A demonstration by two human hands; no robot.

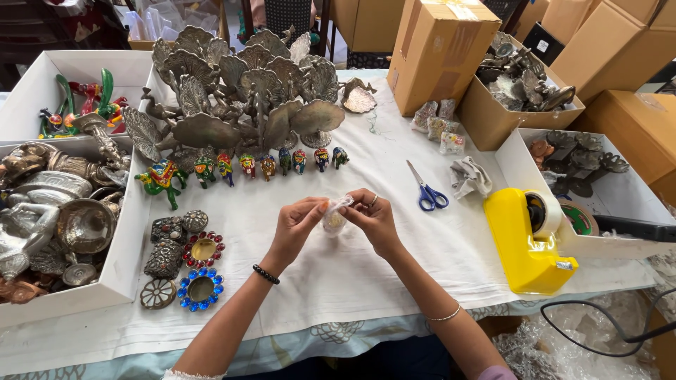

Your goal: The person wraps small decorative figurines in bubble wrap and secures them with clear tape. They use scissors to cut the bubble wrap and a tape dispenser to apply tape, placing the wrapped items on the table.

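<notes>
Both forearms reach up the white cloth; left hand (294,224) and right hand (373,219) pinch one small gold-coloured trinket in clear plastic wrap (334,218) directly between them, equally near; blue-handled scissors (426,191) lie right.

You hold a small golden piece (334,221) in clear wrap, raised just above the white cloth (394,260), left of the scissors (427,191).
</notes>
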